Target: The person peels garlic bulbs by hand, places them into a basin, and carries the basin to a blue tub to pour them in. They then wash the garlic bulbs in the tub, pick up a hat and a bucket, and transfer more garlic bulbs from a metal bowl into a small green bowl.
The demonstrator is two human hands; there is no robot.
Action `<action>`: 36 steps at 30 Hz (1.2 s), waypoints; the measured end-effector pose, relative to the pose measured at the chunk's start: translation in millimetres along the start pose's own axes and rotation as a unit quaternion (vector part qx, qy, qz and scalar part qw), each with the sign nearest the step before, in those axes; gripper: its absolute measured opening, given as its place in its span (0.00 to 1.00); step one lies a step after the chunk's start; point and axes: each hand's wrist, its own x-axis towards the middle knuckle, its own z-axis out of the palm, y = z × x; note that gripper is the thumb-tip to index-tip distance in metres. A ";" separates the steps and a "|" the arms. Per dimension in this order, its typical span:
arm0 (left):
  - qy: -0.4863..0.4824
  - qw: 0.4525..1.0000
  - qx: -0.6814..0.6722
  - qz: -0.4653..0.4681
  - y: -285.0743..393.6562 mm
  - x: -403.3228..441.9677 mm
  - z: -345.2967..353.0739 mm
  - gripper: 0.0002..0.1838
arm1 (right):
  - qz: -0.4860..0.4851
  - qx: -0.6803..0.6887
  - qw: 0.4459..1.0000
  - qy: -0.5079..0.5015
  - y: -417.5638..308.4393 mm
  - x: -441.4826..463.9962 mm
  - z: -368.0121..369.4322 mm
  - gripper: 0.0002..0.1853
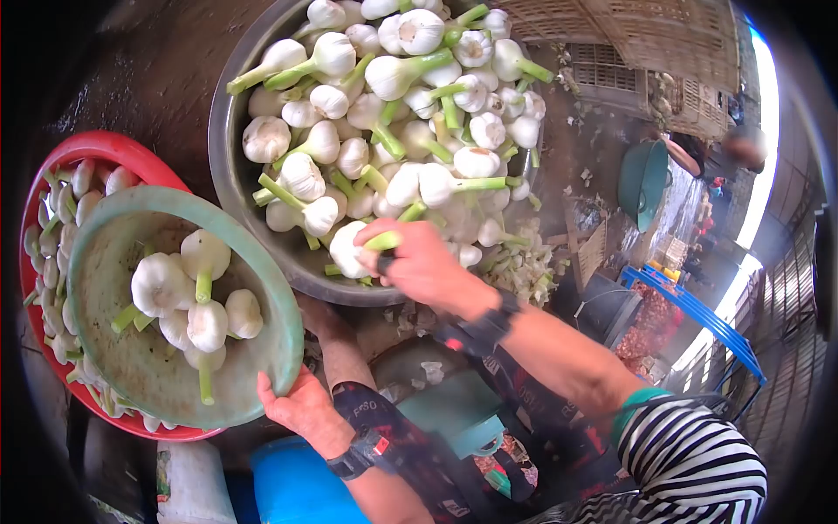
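Observation:
A large metal basin (229,188) full of white garlic bulbs with short green stems takes up the upper middle. At its near rim my right hand (419,266) grips a garlic bulb (346,251) by its green stem. My left hand (305,410) holds the near right rim of a green bowl (122,384), fingers hidden beneath it and thumb against the outside. Several garlic bulbs (208,325) lie in that tilted bowl. Partly under the bowl is a red basin (131,150) packed with more trimmed garlic.
A blue tub (305,485) and a white bucket (194,485) stand at the bottom left. Garlic scraps (524,275) lie by the metal basin. Crates (672,39) are stacked at the upper right, near another person (698,157) beside a teal tub (642,188).

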 end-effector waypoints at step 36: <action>-0.117 0.991 -0.062 -0.001 -35.4 -36.9 35.7 0.30 | -0.136 0.333 0.930 -0.081 -96.8 -5.2 -36.2 0.13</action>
